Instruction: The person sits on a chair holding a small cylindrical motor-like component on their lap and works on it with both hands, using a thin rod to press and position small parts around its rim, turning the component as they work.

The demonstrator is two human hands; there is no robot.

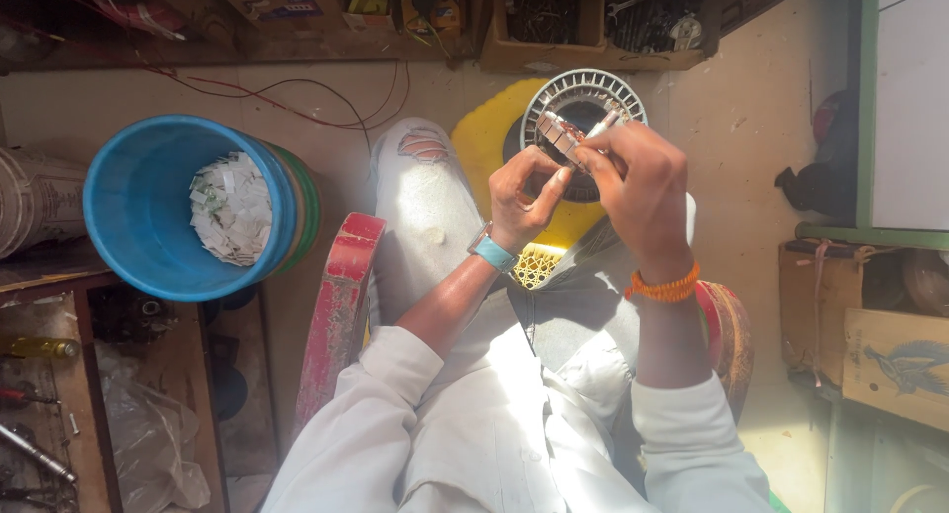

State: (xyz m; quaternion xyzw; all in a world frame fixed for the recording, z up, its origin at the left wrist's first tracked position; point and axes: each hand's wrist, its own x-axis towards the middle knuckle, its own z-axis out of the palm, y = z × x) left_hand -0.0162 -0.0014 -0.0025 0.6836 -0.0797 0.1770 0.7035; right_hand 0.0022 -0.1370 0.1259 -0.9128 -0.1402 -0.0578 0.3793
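A cluttered workshop floor is shown from the head camera, lit by strong sunlight, with wooden shelving (593, 39) of small parts along the far wall and red wires (297, 98) trailing across the floor. A blue bucket (148, 212) holding cut slips of white paper (232, 207) stands to the left of the seated person's knee. A red-painted stool (341, 296) carries the person, who is dressed in pale trousers and a white shirt.

Both hands are raised above the lap. The left hand (524, 192), with a teal wristband, is closed by thumb and fingertips around the lower end of a small metal slotted part (559, 132). The right hand (638, 182), with an orange thread bracelet, is closed on the same part from the right; a thin pale strip (605, 126) projects from its fingers. Whether that strip is paper or a tool cannot be told.

Directly beyond the hands, a round slotted motor core (583, 103) rests on a yellow housing (494, 137) on the floor.

The step in hand is judged to be the fitting of the strip into the held part. Fine fingertip alignment is called for next, with the left grip kept steady.
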